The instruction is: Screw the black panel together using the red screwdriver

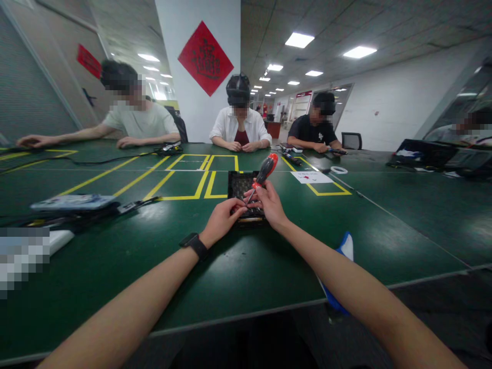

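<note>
My right hand (273,207) grips a screwdriver with a red and dark grey handle (266,170). The handle tilts up and to the right, and the thin shaft runs down toward the fingers of my left hand. My left hand (225,221) has thumb and forefinger pinched together by the screwdriver's tip. Whatever lies in that pinch is too small to make out. Both hands are over an open black case (235,182) on the green table. Small pieces seem to lie in it, partly covered by my fingers.
Yellow tape outlines mark the green table (184,287). Cables and a light-blue flat box (73,202) lie left. A paper sheet (312,177) and a white tape ring (339,170) lie right. A blue-and-white object (347,246) sits beneath my right forearm. Several people sit around the table.
</note>
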Demonstrator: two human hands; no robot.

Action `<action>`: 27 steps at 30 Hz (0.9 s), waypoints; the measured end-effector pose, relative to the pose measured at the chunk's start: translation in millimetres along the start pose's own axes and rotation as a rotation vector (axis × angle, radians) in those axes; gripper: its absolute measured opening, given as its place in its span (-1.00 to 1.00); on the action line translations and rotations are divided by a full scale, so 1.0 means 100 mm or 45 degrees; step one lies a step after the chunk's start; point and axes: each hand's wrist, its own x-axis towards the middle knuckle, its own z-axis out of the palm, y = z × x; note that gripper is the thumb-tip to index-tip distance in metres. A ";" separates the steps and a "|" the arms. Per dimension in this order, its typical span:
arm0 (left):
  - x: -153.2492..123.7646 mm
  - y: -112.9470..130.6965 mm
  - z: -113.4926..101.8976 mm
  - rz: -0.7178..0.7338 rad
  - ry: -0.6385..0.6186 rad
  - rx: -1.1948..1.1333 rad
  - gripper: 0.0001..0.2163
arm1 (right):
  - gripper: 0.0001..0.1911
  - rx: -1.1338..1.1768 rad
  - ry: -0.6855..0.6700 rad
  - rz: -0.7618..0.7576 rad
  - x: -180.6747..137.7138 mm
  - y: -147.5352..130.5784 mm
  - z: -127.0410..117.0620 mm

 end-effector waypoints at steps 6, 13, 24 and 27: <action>0.00 -0.01 0.02 -0.009 0.016 -0.011 -0.78 | -0.66 -0.034 -0.022 -0.032 0.00 0.02 0.00; 0.00 -0.03 0.02 0.057 -0.012 0.041 -0.82 | -0.66 0.044 -0.024 0.083 0.01 0.03 -0.02; -0.01 0.01 0.01 -0.026 0.031 0.048 -0.80 | -0.65 0.023 -0.006 0.068 0.00 0.03 -0.01; -0.01 0.00 0.02 -0.008 0.027 0.079 -0.81 | -0.64 0.027 -0.023 0.068 0.00 0.04 -0.01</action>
